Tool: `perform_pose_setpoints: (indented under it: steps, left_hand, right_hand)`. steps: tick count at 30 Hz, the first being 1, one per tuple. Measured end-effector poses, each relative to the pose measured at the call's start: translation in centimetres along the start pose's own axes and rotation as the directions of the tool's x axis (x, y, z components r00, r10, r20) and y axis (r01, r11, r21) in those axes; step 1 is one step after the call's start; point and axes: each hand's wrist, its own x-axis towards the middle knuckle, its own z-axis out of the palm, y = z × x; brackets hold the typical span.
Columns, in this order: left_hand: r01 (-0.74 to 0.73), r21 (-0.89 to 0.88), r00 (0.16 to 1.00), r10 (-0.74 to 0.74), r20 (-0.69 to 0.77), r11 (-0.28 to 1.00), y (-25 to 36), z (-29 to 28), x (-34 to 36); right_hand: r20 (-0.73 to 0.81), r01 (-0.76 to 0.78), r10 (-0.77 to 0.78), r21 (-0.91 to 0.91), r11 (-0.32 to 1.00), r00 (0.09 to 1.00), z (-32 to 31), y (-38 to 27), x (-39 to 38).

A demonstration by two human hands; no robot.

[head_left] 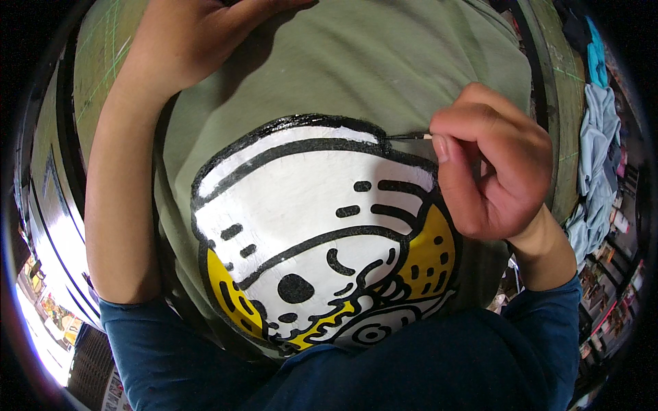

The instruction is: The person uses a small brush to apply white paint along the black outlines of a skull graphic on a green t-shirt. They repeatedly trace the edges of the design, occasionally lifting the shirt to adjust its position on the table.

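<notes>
An olive-green cloth [384, 68], which looks like a garment, lies spread in front of me. On it is a cartoon picture [301, 192] in white, yellow and black, wearing a white cap. Pinched between the thumb and fingers of my right hand [497, 164] is a thin paintbrush [411, 137]. Its dark tip touches the black outline at the cap's upper right edge, where the black along the top looks glossy. At the upper left, my left hand [188, 34] rests on the cloth with its thumb stretched out. The frame's top edge cuts off its other fingers.
Green board [103, 61] with light lines shows beyond the cloth on the left, and more along the right. Pale blue and turquoise cloths [596, 144] hang or lie at the far right. Bright, cluttered surroundings show past the lower left edge.
</notes>
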Motion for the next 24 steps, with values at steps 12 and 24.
perform_pose_setpoints:
  steps: [12, 24]
  left_hand:
    - [-0.011, -0.005, 1.000, 0.011, 0.002, 1.000, -0.4, 0.1, 0.0]
    - [-0.078, 0.061, 0.996, 0.080, -0.026, 0.995, -0.3, 0.1, -0.2]
  right_hand:
    - [0.002, -0.003, 0.003, -0.002, 1.000, 1.000, 0.1, 0.0, 0.1]
    - [0.051, -0.022, 0.021, 0.030, 0.999, 0.998, -0.4, 0.0, 0.1]
